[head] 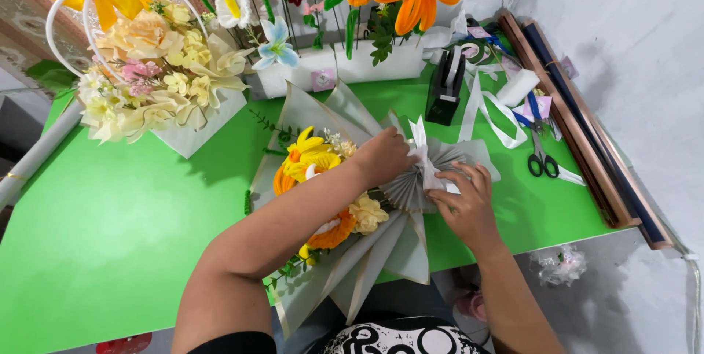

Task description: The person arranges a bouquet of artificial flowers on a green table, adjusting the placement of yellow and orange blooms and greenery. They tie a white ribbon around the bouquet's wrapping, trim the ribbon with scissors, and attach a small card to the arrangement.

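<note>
Gripping pleated grey paper wrap (411, 185): left hand (383, 156) fingers curled | right hand (463, 200) pinching white satin ribbon (424, 156)

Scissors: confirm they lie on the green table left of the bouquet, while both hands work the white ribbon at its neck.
Wrong side. In the head view the scissors lie on the green table right of the bouquet. The rest holds: left hand and right hand work the white ribbon at its neck.
</note>
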